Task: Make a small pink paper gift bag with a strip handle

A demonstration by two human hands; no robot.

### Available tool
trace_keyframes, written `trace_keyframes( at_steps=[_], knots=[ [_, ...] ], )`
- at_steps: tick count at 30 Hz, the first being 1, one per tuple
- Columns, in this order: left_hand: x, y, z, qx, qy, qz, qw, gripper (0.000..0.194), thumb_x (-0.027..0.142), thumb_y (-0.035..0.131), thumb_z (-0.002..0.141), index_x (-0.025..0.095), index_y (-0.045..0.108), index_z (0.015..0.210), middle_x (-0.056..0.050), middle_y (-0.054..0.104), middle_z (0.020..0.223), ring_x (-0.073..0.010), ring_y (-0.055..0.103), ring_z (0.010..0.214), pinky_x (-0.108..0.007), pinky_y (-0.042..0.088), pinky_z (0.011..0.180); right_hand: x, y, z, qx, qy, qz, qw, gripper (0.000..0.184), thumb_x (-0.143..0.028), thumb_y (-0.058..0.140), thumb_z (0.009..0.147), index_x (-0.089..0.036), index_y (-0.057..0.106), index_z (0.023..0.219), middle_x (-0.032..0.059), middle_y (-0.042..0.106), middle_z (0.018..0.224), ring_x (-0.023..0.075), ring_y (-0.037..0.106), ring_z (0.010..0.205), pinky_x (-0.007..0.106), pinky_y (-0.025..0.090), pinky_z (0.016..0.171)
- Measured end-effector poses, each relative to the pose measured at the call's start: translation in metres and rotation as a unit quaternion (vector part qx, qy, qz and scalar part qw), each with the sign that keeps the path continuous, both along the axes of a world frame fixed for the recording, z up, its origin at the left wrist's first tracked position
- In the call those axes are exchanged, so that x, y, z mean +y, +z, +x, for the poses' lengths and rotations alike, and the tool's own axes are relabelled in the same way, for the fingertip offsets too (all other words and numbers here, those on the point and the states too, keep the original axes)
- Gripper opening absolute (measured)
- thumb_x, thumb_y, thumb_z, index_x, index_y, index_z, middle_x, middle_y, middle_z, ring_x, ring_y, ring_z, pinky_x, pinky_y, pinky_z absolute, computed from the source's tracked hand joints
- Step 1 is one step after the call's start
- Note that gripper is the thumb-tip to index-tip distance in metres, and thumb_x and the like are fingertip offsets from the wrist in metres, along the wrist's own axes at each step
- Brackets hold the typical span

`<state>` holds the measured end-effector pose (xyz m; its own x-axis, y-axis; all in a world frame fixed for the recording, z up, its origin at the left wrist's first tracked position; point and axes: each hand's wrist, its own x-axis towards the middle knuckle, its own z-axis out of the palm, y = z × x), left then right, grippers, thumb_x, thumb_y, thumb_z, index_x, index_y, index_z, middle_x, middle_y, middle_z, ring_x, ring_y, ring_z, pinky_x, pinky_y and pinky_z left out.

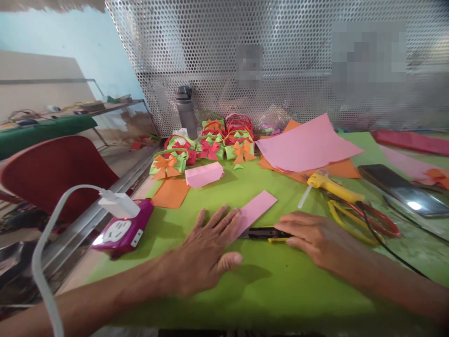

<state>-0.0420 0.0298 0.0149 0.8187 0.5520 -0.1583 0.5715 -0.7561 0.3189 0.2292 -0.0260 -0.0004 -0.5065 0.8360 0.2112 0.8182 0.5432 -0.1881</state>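
Observation:
My left hand [210, 245] lies flat with its fingers spread, pressing on a narrow pink paper strip [257, 209] on the green tabletop [266, 299]. Part of the strip is hidden beneath my fingers. From the right, my right hand [312, 236] grips a black utility knife [264, 232] with a yellow edge. Its metal blade end points left and meets the strip near my left fingertips. Just beyond lies a small folded pink paper piece [204, 175], beside an orange paper square [171, 192].
Several small paper baskets with bows [209, 149] stand at the back, near a grey bottle [187, 112]. Pink paper sheets [308, 145] lie back right. A yellow glue gun [336, 187], scissors [377, 217] and a phone [403, 189] are at right. A purple power strip [122, 229] sits left.

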Motion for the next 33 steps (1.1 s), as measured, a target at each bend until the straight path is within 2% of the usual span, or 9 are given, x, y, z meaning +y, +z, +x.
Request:
trace_keyframes(
  at_steps=[3, 5, 10, 14, 21, 26, 29, 33],
  knots=[
    [0.014, 0.017, -0.015, -0.03, -0.008, -0.027, 0.999, 0.058, 0.05, 0.018, 0.092, 0.028, -0.001, 0.142, 0.0, 0.002, 0.15, -0.0232, 0.003, 0.138, -0.049, 0.007, 0.11, 0.004, 0.003, 0.0, 0.005, 0.002, 0.001, 1.0, 0.026, -0.01, 0.048, 0.083, -0.019, 0.061, 0.103, 0.009, 0.065, 0.103, 0.0209, 0.062, 0.092, 0.03, 0.051, 0.07],
    [0.023, 0.022, -0.026, -0.044, -0.022, -0.022, 0.999, 0.054, 0.048, 0.017, 0.093, 0.031, 0.005, 0.143, 0.002, 0.005, 0.15, -0.023, 0.005, 0.137, -0.046, 0.008, 0.111, 0.007, 0.006, 0.001, 0.004, 0.009, -0.002, 1.0, 0.026, -0.009, 0.048, 0.083, -0.018, 0.062, 0.103, 0.0095, 0.065, 0.101, 0.0209, 0.062, 0.091, 0.03, 0.051, 0.07],
    [0.028, 0.007, -0.036, -0.031, -0.084, 0.003, 0.996, 0.053, 0.045, 0.021, 0.092, 0.031, 0.011, 0.142, 0.003, 0.017, 0.149, -0.0249, 0.004, 0.137, -0.049, 0.004, 0.11, 0.016, 0.006, 0.007, 0.008, 0.035, 0.002, 0.999, 0.024, -0.012, 0.045, 0.087, -0.017, 0.061, 0.104, 0.0098, 0.065, 0.102, 0.0207, 0.06, 0.094, 0.032, 0.051, 0.074],
    [0.024, -0.001, -0.034, -0.026, -0.096, 0.016, 0.995, 0.052, 0.043, 0.023, 0.092, 0.031, 0.014, 0.142, 0.003, 0.022, 0.148, -0.0242, 0.006, 0.137, -0.048, -0.001, 0.11, 0.018, 0.006, 0.008, -0.001, 0.038, 0.003, 0.999, 0.023, -0.013, 0.045, 0.087, -0.017, 0.061, 0.103, 0.0095, 0.065, 0.102, 0.0203, 0.06, 0.094, 0.031, 0.05, 0.074],
    [0.024, 0.007, -0.034, -0.007, -0.12, -0.004, 0.993, 0.056, 0.042, 0.027, 0.092, 0.029, 0.008, 0.143, 0.0, 0.016, 0.149, -0.0254, 0.005, 0.137, -0.049, -0.001, 0.11, 0.008, 0.01, 0.004, -0.015, 0.026, -0.006, 1.0, 0.022, -0.011, 0.05, 0.083, -0.016, 0.061, 0.102, 0.0096, 0.066, 0.1, 0.022, 0.061, 0.09, 0.032, 0.051, 0.07],
    [0.022, 0.001, -0.035, -0.011, -0.111, 0.011, 0.994, 0.057, 0.044, 0.026, 0.092, 0.027, 0.008, 0.143, 0.0, 0.015, 0.149, -0.0257, 0.003, 0.137, -0.052, -0.003, 0.109, 0.004, 0.011, 0.006, -0.004, 0.015, -0.004, 1.0, 0.023, -0.011, 0.049, 0.083, -0.019, 0.062, 0.099, 0.0072, 0.066, 0.096, 0.0204, 0.062, 0.088, 0.03, 0.05, 0.068],
    [0.022, 0.001, -0.035, -0.019, -0.109, 0.01, 0.994, 0.057, 0.044, 0.024, 0.091, 0.027, 0.01, 0.143, -0.001, 0.015, 0.149, -0.0261, 0.003, 0.137, -0.053, -0.003, 0.108, 0.006, 0.013, 0.002, 0.004, 0.019, -0.009, 1.0, 0.022, -0.01, 0.049, 0.082, -0.019, 0.063, 0.096, 0.0073, 0.067, 0.095, 0.0204, 0.062, 0.087, 0.029, 0.05, 0.068],
    [0.024, 0.007, -0.034, -0.009, -0.115, -0.018, 0.993, 0.056, 0.042, 0.027, 0.092, 0.029, 0.009, 0.143, 0.001, 0.016, 0.149, -0.0255, 0.004, 0.137, -0.051, -0.002, 0.109, 0.01, 0.012, -0.004, 0.01, 0.041, -0.019, 0.999, 0.022, -0.011, 0.05, 0.083, -0.018, 0.062, 0.1, 0.0086, 0.066, 0.098, 0.0204, 0.062, 0.088, 0.03, 0.049, 0.072]
  ],
)
